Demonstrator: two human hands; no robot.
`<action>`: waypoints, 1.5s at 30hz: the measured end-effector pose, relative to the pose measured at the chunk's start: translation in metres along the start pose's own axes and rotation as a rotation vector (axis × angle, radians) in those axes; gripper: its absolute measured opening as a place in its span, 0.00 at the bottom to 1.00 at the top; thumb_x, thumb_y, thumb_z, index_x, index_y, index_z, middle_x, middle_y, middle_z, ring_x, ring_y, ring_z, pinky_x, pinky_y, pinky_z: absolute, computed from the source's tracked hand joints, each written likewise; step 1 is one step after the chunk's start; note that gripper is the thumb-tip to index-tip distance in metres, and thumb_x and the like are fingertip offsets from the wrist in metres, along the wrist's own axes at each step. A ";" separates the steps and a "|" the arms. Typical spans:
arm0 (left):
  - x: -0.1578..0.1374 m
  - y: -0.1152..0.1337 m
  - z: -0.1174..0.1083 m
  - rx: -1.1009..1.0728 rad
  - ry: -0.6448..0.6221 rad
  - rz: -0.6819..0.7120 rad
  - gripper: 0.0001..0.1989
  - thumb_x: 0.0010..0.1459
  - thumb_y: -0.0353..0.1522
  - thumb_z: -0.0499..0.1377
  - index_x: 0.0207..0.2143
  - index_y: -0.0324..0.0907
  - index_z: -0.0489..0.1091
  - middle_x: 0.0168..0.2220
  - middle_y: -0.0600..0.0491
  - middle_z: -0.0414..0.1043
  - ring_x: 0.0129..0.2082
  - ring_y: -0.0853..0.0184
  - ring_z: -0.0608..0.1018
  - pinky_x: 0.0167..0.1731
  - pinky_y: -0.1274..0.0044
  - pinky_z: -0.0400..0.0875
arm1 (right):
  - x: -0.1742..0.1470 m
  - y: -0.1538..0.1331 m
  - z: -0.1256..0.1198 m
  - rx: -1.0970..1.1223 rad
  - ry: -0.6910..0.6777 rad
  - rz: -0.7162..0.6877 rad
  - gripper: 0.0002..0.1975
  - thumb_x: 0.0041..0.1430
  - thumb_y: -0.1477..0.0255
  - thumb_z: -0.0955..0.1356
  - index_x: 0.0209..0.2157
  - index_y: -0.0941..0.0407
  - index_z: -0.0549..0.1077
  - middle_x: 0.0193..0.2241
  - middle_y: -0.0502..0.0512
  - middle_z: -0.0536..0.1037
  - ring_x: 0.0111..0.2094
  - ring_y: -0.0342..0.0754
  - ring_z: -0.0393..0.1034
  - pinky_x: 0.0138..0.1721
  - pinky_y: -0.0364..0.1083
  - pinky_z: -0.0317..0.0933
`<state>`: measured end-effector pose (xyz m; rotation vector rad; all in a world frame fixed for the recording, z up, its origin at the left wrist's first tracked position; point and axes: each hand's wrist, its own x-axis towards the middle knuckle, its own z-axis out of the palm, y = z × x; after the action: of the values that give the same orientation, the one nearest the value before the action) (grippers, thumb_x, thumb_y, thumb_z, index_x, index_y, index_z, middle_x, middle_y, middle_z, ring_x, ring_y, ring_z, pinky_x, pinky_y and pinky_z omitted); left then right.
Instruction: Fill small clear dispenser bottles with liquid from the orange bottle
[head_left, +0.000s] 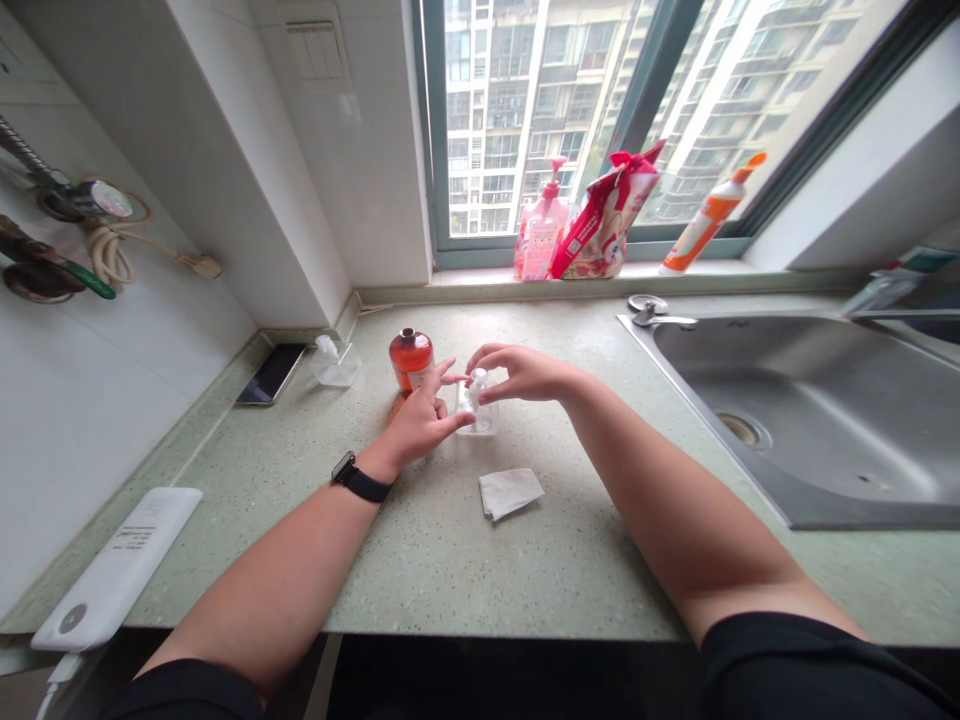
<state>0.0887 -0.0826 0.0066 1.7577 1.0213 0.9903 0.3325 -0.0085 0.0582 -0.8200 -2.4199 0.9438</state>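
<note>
A small clear plastic container (489, 425) stands on the counter with a white pump head (478, 382) in or over it. My right hand (521, 372) reaches in from the right, thumb and fingers closed around the pump head's top. On the other side, my left hand (421, 418) has its index finger and thumb spread apart, their tips close to the pump head and container; whether they touch is unclear. Directly behind my left hand is an amber bottle (411, 352) with an uncapped neck, its lower part hidden. A folded white tissue (511, 493) lies nearer to me.
Back left are a second clear container (341, 372) with a white pump piece and a phone (271, 375). A white power bank (120, 565) lies front left. The steel sink (825, 420) is at right. A pink pump bottle (541, 235) stands on the windowsill.
</note>
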 end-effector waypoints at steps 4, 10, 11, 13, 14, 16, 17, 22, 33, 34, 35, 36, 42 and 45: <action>0.000 0.001 0.001 -0.013 0.010 -0.011 0.43 0.60 0.39 0.72 0.72 0.48 0.56 0.65 0.39 0.70 0.23 0.80 0.66 0.28 0.79 0.68 | 0.000 -0.004 0.003 -0.021 0.067 0.005 0.17 0.52 0.57 0.80 0.40 0.52 0.85 0.48 0.57 0.81 0.50 0.56 0.75 0.56 0.56 0.67; -0.002 0.008 0.002 -0.053 0.009 -0.030 0.40 0.59 0.43 0.73 0.67 0.47 0.60 0.63 0.40 0.70 0.24 0.79 0.68 0.28 0.79 0.68 | 0.000 -0.009 0.002 -0.037 0.082 -0.057 0.16 0.55 0.56 0.79 0.38 0.52 0.84 0.47 0.57 0.80 0.51 0.56 0.74 0.56 0.56 0.67; -0.002 0.009 0.002 -0.067 0.011 -0.038 0.40 0.58 0.44 0.74 0.66 0.47 0.60 0.63 0.40 0.70 0.24 0.80 0.69 0.28 0.80 0.68 | 0.000 -0.010 0.002 -0.036 0.081 -0.067 0.16 0.56 0.56 0.79 0.38 0.52 0.84 0.47 0.57 0.80 0.51 0.56 0.74 0.56 0.56 0.67; -0.002 0.010 0.002 -0.102 0.010 -0.056 0.40 0.57 0.46 0.74 0.65 0.46 0.60 0.62 0.41 0.71 0.24 0.80 0.68 0.27 0.80 0.67 | 0.000 -0.013 0.001 -0.029 0.077 -0.079 0.16 0.57 0.56 0.78 0.39 0.53 0.84 0.46 0.57 0.80 0.50 0.55 0.75 0.56 0.55 0.67; -0.002 0.010 0.002 -0.116 0.013 -0.061 0.40 0.57 0.46 0.74 0.64 0.46 0.60 0.61 0.41 0.71 0.23 0.80 0.68 0.26 0.81 0.66 | 0.000 -0.015 0.001 -0.025 0.079 -0.080 0.16 0.58 0.56 0.78 0.40 0.53 0.84 0.46 0.57 0.80 0.50 0.55 0.75 0.56 0.55 0.67; -0.003 0.012 0.002 -0.128 0.035 -0.057 0.40 0.56 0.48 0.74 0.62 0.47 0.61 0.61 0.42 0.72 0.23 0.81 0.66 0.24 0.81 0.64 | -0.001 -0.018 -0.001 -0.019 0.089 -0.073 0.17 0.58 0.55 0.78 0.40 0.53 0.84 0.46 0.57 0.80 0.49 0.54 0.75 0.56 0.55 0.67; -0.003 0.013 0.001 -0.128 0.054 -0.045 0.40 0.55 0.48 0.75 0.61 0.47 0.61 0.61 0.43 0.72 0.23 0.81 0.66 0.24 0.81 0.63 | -0.002 -0.019 -0.003 -0.009 0.089 -0.070 0.18 0.57 0.54 0.78 0.41 0.53 0.84 0.46 0.57 0.80 0.49 0.54 0.75 0.56 0.55 0.67; -0.006 0.024 -0.003 -0.136 0.094 0.026 0.41 0.50 0.48 0.78 0.59 0.47 0.62 0.57 0.45 0.75 0.23 0.80 0.64 0.23 0.81 0.62 | -0.004 -0.014 -0.007 0.291 0.091 -0.027 0.31 0.59 0.43 0.74 0.51 0.53 0.82 0.52 0.60 0.81 0.55 0.57 0.75 0.60 0.57 0.67; -0.005 0.032 -0.018 -0.224 0.217 0.127 0.40 0.49 0.53 0.76 0.56 0.48 0.63 0.53 0.48 0.76 0.24 0.78 0.65 0.24 0.81 0.63 | 0.007 0.054 0.043 0.079 0.540 0.165 0.35 0.69 0.39 0.57 0.38 0.53 0.80 0.33 0.55 0.83 0.39 0.52 0.78 0.47 0.50 0.69; -0.005 0.034 -0.020 -0.216 0.233 0.140 0.41 0.49 0.54 0.76 0.56 0.48 0.63 0.54 0.47 0.75 0.25 0.77 0.66 0.25 0.81 0.64 | 0.007 0.057 0.046 0.043 0.533 0.169 0.32 0.69 0.42 0.58 0.37 0.53 0.80 0.32 0.55 0.83 0.39 0.52 0.77 0.47 0.50 0.68; -0.006 0.037 -0.023 -0.204 0.250 0.155 0.41 0.49 0.54 0.76 0.57 0.49 0.63 0.54 0.47 0.75 0.26 0.77 0.68 0.26 0.81 0.65 | 0.006 0.058 0.048 0.016 0.521 0.169 0.29 0.69 0.44 0.60 0.35 0.52 0.80 0.32 0.55 0.83 0.38 0.52 0.77 0.47 0.50 0.67; -0.006 0.040 -0.026 -0.189 0.265 0.170 0.41 0.50 0.53 0.76 0.57 0.49 0.63 0.54 0.48 0.75 0.27 0.76 0.69 0.26 0.80 0.66 | 0.006 0.059 0.049 0.000 0.507 0.167 0.26 0.69 0.47 0.62 0.34 0.52 0.80 0.31 0.54 0.83 0.38 0.52 0.77 0.46 0.50 0.67; -0.009 0.051 -0.062 -0.078 0.461 0.240 0.37 0.53 0.53 0.74 0.58 0.50 0.65 0.53 0.49 0.72 0.23 0.80 0.67 0.21 0.82 0.63 | 0.004 0.061 0.051 -0.090 0.458 0.170 0.17 0.67 0.58 0.64 0.33 0.51 0.80 0.32 0.54 0.84 0.38 0.52 0.77 0.44 0.49 0.65; -0.021 0.043 -0.094 0.040 0.584 0.226 0.38 0.51 0.53 0.75 0.57 0.49 0.66 0.52 0.49 0.72 0.23 0.81 0.63 0.22 0.82 0.63 | 0.003 0.064 0.051 -0.111 0.453 0.178 0.17 0.68 0.59 0.64 0.34 0.51 0.81 0.33 0.54 0.85 0.38 0.52 0.77 0.43 0.49 0.65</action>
<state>0.0061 -0.0893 0.0723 1.6750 1.2128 1.7006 0.3259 0.0080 -0.0217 -1.1643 -2.0421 0.6040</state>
